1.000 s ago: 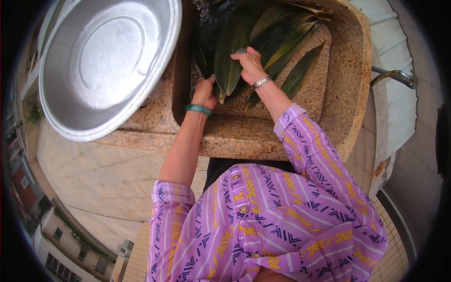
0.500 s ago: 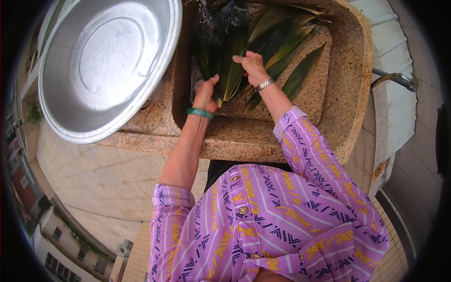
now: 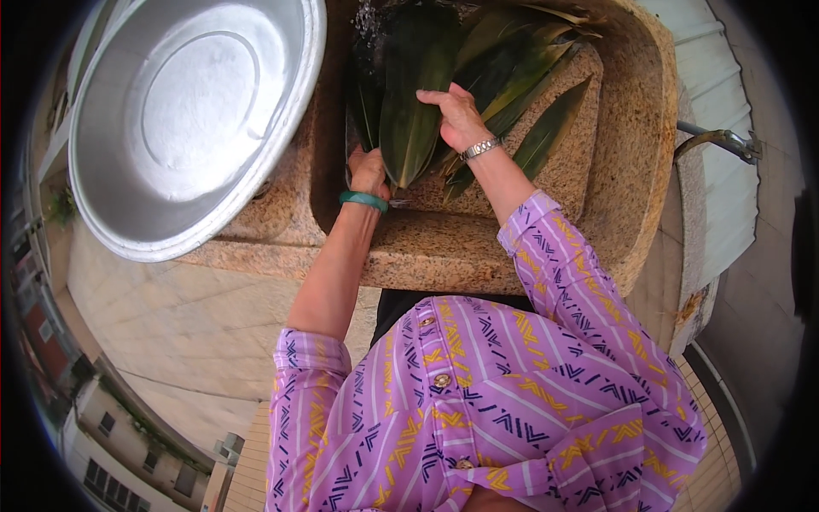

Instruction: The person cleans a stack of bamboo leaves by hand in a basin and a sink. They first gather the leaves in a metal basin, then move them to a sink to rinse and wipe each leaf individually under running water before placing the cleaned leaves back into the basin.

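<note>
A broad dark green leaf (image 3: 418,102) lies lengthwise between my hands, its pointed end toward me. My left hand (image 3: 368,173), with a green bangle at the wrist, is closed on the leaf near that lower end; its fingers are partly hidden behind the leaf. On the right edge, my right hand (image 3: 463,121) grips the same leaf, thumb laid across its face and the other fingers mostly out of sight beneath. More long leaves (image 3: 512,68) are piled beyond and to the right, inside a speckled stone sink (image 3: 631,154). One single leaf (image 3: 553,128) rests apart on the raised stone slab.
A large round metal basin (image 3: 200,102) stands on the sink's left side, over a stone ledge (image 3: 277,205). Water (image 3: 368,26) splashes at the far left of the sink. Outside the right rim a metal tap (image 3: 725,143) sticks out beside pale corrugated sheeting (image 3: 717,77).
The leaf between my hands now shows its broad face more fully, and covers more of my left hand's fingers. My right hand has shifted slightly nearer. The metal basin has barely moved.
</note>
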`<state>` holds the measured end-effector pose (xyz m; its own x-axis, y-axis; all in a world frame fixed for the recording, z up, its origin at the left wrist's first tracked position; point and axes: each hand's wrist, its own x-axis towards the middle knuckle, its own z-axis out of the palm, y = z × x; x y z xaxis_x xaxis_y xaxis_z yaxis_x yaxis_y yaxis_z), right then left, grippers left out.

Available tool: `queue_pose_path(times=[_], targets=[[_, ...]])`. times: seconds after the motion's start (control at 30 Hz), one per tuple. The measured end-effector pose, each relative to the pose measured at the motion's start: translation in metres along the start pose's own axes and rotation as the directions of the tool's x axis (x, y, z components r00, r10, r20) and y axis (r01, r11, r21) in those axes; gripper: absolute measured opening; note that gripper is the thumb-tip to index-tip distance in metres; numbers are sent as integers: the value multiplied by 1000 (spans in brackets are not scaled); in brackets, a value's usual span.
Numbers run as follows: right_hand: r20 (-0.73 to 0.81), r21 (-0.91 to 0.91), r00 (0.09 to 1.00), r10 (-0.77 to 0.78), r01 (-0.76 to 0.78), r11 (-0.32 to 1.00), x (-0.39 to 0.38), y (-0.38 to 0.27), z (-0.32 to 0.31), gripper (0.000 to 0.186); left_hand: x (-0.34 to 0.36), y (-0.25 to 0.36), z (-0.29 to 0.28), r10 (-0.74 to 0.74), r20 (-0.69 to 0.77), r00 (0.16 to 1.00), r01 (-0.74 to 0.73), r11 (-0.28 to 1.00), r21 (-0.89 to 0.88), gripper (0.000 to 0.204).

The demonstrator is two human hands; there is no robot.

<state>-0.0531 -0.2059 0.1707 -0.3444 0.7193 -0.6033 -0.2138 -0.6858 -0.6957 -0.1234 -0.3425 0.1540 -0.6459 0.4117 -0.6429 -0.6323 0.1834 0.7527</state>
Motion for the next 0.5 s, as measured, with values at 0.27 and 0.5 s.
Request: queue_pose_path(times=[0.27,0.5], targets=[[-1,-349,995,-98,91,933,38,37,-11,40,-24,27,16,-69,256,964,107,985,-137,25],[378,-219,921,-92,186,958,41,-1,32,63,-34,60,9,-346,251,904,335,938,87,61]])
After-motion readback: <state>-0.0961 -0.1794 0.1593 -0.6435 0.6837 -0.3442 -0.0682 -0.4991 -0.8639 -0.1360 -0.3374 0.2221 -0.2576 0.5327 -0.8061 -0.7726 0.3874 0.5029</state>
